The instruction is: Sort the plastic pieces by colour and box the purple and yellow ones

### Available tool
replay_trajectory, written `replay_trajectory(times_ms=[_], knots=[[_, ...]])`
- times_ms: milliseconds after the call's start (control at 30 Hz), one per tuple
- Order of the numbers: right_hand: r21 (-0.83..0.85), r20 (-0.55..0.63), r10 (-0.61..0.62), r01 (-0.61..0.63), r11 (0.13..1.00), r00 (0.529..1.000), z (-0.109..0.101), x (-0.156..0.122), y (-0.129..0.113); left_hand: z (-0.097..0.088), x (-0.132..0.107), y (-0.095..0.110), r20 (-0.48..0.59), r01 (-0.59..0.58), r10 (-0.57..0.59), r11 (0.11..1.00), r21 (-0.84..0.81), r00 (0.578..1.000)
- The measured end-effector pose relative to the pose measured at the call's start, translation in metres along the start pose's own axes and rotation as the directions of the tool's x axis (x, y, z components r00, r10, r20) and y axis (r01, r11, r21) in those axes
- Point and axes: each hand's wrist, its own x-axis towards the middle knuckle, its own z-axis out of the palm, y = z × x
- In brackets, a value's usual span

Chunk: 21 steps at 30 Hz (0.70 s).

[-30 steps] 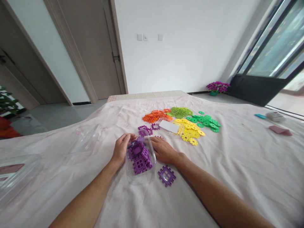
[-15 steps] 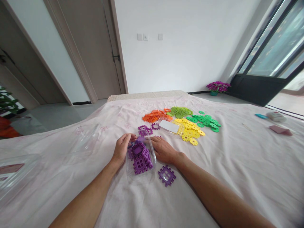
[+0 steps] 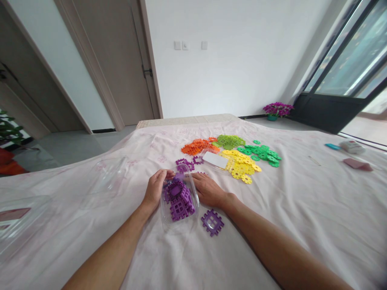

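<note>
A clear plastic box [image 3: 193,191] filled with purple square toy pieces [image 3: 179,199] lies on the pink bedsheet [image 3: 272,209] in front of me. My left hand [image 3: 155,187] curls round the box's left side, fingers closed on its far rim. Against the right side rests my right hand [image 3: 208,189], fingers stretched out flat. One loose purple piece [image 3: 212,222] lies just to the right of the box. A few more purple pieces [image 3: 185,164] sit beyond it.
Farther back lie heaps of orange [image 3: 196,146], light green [image 3: 229,141], green [image 3: 261,154] and yellow [image 3: 240,165] pieces around a clear lid [image 3: 215,160]. Empty clear containers [image 3: 105,179] stand at left. Small items [image 3: 350,147] lie at far right.
</note>
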Motion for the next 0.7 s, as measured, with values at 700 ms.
replay_trajectory(times_ms=[700], knots=[[0.017, -0.022, -0.024, 0.024, 1.000, 0.999, 0.0020, 0.0000, 0.0026, -0.0014, 0.0003, -0.0022, 0.022, -0.007, 0.006, 1.000, 0.019, 1.000]])
